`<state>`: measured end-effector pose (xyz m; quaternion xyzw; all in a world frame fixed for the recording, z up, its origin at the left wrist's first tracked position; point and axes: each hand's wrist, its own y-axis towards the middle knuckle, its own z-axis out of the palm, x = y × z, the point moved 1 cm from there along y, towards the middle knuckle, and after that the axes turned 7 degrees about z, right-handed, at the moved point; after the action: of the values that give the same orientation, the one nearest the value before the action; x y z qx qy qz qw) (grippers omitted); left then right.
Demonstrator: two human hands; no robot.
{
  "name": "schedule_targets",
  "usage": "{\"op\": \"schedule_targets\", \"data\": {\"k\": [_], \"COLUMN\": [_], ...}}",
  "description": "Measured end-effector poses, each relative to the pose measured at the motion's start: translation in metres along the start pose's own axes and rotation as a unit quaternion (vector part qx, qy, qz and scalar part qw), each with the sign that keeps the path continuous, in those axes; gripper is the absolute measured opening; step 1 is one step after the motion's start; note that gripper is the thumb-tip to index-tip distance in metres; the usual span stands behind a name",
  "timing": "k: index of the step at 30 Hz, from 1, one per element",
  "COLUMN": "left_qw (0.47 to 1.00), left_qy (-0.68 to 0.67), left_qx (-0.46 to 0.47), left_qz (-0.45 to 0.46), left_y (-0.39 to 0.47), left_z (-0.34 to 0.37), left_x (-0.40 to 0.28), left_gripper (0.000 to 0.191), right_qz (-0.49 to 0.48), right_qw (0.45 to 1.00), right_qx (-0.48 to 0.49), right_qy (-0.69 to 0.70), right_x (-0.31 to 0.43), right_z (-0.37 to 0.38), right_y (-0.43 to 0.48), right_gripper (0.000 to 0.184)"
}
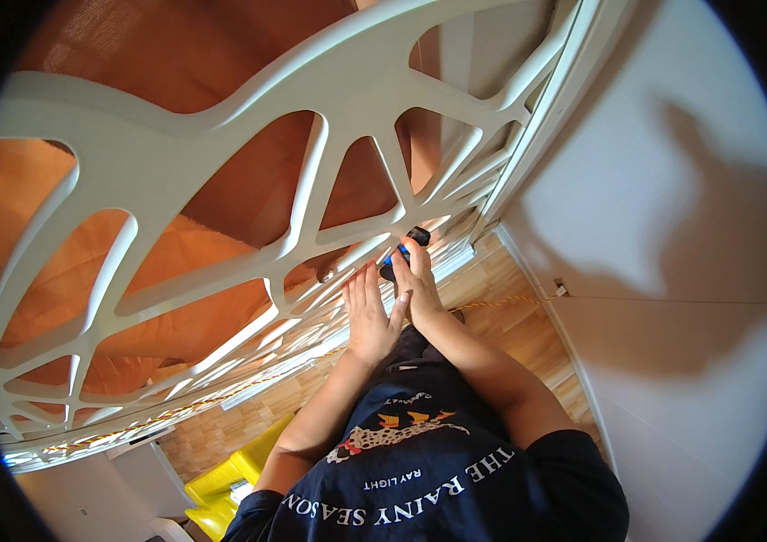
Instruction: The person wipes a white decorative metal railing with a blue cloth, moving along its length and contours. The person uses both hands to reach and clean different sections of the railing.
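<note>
A white lattice partition (pixel 363 101) with rounded openings rises in front of me. My right hand (pixel 419 284) has its fingers around a small black and blue object (pixel 387 269), held close against the lattice. What kind of object it is, I cannot tell, since the fingers cover its middle. Beside it, my left hand (pixel 370 315) is flat with the fingers straight, the tips at or near the lattice bars. Nothing shows in the left hand, and its thumb reaches towards the right hand.
Orange-brown fabric (pixel 180 271) shows through the openings. To the right stands a white wall (pixel 695 325) bearing shadows. A twisted yellow and red cord (pixel 505 300) runs to a wall outlet (pixel 561 287). Below are a wood floor (pixel 492 271) and yellow seating (pixel 238 467).
</note>
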<state>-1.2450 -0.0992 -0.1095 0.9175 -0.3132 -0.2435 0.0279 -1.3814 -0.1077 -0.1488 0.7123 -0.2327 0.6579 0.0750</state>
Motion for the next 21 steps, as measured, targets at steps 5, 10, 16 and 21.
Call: {"op": "schedule_targets", "data": {"k": [5,10,16,21], "left_qw": [0.999,0.998,0.996,0.996], "left_qy": [0.044,0.054,0.068,0.062], "left_qx": [0.025,0.042,0.039,0.038], "left_qz": [0.017,0.016,0.034,0.049], "left_y": [-0.003,-0.004,-0.002,-0.001], "left_z": [-0.003,-0.002,-0.002,-0.007], "left_x": [0.007,0.008,0.008,0.01], "left_gripper": [0.09,0.092,0.094,0.096], "right_qz": [-0.075,-0.257,-0.165,-0.299], "right_qw": [0.982,0.921,0.958,0.877], "right_qx": [-0.009,-0.097,-0.002,-0.057], "right_qy": [-0.171,-0.275,-0.234,-0.373], "right_x": [0.0,-0.003,-0.004,0.013], "right_z": [-0.044,-0.054,-0.006,-0.041], "right_y": [0.029,0.039,0.014,0.029], "right_gripper": [0.029,0.03,0.026,0.028]}}
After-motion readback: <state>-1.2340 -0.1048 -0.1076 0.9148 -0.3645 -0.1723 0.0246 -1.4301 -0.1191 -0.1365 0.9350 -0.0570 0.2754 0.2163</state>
